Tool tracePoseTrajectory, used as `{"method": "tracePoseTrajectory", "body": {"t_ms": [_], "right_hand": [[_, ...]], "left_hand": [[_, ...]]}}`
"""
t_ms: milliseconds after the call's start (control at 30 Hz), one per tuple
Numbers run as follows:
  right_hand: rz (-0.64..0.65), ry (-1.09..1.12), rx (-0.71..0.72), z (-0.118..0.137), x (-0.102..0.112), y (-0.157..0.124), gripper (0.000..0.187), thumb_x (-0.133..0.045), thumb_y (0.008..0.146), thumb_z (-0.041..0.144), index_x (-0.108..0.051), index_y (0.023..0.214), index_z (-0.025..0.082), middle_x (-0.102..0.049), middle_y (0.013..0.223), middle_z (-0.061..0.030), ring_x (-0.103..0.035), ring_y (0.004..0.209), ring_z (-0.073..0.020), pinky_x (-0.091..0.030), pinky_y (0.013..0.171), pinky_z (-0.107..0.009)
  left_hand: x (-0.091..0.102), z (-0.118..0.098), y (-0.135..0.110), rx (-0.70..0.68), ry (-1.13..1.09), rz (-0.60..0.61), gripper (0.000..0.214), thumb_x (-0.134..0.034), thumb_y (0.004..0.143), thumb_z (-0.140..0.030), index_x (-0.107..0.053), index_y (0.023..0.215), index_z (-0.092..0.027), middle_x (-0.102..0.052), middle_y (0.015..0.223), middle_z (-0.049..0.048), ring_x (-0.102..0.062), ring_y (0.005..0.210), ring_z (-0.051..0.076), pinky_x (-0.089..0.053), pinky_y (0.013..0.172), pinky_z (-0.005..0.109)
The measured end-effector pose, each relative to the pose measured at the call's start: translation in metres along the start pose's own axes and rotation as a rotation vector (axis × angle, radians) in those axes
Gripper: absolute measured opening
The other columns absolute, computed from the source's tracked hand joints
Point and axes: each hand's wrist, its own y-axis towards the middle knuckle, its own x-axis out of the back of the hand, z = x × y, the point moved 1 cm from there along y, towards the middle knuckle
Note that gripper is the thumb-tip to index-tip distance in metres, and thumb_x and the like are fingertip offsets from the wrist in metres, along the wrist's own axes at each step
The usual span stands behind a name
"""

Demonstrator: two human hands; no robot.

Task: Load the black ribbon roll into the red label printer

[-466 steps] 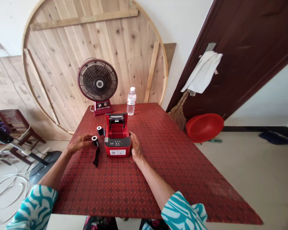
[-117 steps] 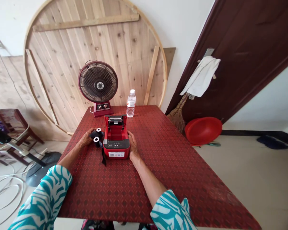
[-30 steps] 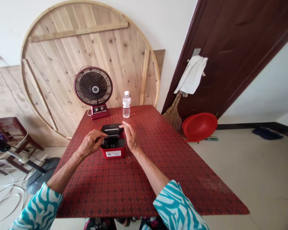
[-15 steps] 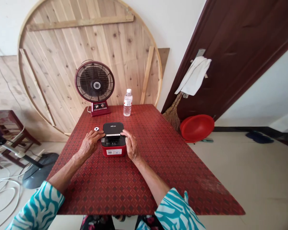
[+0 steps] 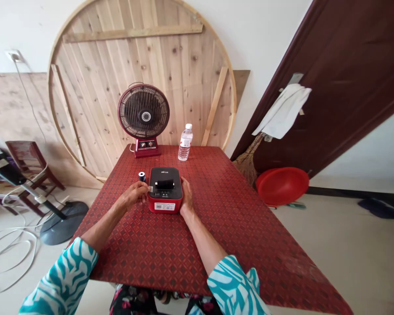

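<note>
A small red and black printer [image 5: 165,208] sits on the patterned table, a white label on its front. Its black top has a dark raised part or opening with a tiny white bit at the left end; I cannot tell which it is. My right hand [image 5: 187,197] is curled along the printer's right side, thumb hidden behind it. At the left front corner, the fingers of my left hand [image 5: 136,192] are bent and pinched together by a small grey patch; what they grip is unclear. Just behind that hand stands a small paper roll [image 5: 142,176] with a white top end.
A dark red fan [image 5: 144,116] and a clear water bottle [image 5: 185,143] stand at the table's [image 5: 236,236] far end. Behind leans a round wooden board [image 5: 131,57]. A red basin [image 5: 282,186] and a straw broom [image 5: 248,162] are right; a fan stand [image 5: 64,223] and cables left.
My right hand has gone from the printer's top to its right side. My left hand has drawn back to the front corner. The long white strip on top no longer shows. The view has shifted left.
</note>
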Motion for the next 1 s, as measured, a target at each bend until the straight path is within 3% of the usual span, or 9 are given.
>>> {"method": "tracePoseTrajectory", "body": {"t_ms": [333, 467, 767, 1000], "right_hand": [[0.070, -0.032, -0.015, -0.001, 0.004, -0.001, 0.047, -0.053, 0.079, 0.055, -0.063, 0.112, 0.023, -0.068, 0.116, -0.0029, -0.061, 0.107, -0.0214, -0.046, 0.093, -0.036], [0.089, -0.062, 0.000, -0.003, 0.005, -0.001, 0.046, -0.049, 0.083, 0.055, -0.062, 0.114, 0.023, -0.067, 0.118, -0.0034, -0.060, 0.109, -0.0211, -0.046, 0.093, -0.036], [0.100, -0.030, 0.018, -0.004, 0.005, -0.002, 0.049, -0.050, 0.083, 0.054, -0.060, 0.118, 0.021, -0.066, 0.121, -0.0062, -0.059, 0.111, -0.0218, -0.045, 0.096, -0.038], [0.118, -0.028, 0.054, -0.005, 0.006, -0.002, 0.050, -0.050, 0.083, 0.056, -0.060, 0.118, 0.022, -0.066, 0.121, -0.0056, -0.059, 0.111, -0.0216, -0.043, 0.098, -0.039]], "left_hand": [[0.005, 0.006, 0.011, 0.106, -0.177, 0.076, 0.029, -0.073, 0.060, -0.028, -0.048, 0.067, -0.017, -0.048, 0.044, -0.0084, -0.042, 0.030, 0.005, -0.026, 0.030, 0.015], [0.007, 0.009, 0.013, 0.114, -0.242, 0.102, 0.028, -0.072, 0.061, -0.023, -0.046, 0.069, -0.017, -0.051, 0.046, -0.0080, -0.045, 0.031, 0.005, -0.033, 0.032, 0.015], [0.005, 0.007, 0.008, 0.106, -0.245, 0.064, 0.029, -0.070, 0.063, -0.016, -0.044, 0.076, -0.019, -0.058, 0.053, -0.0070, -0.052, 0.035, 0.008, -0.041, 0.035, 0.016], [0.007, -0.001, 0.005, 0.123, -0.145, 0.042, 0.028, -0.071, 0.060, -0.018, -0.046, 0.073, -0.018, -0.055, 0.050, -0.0069, -0.049, 0.034, 0.008, -0.037, 0.033, 0.016]]}}
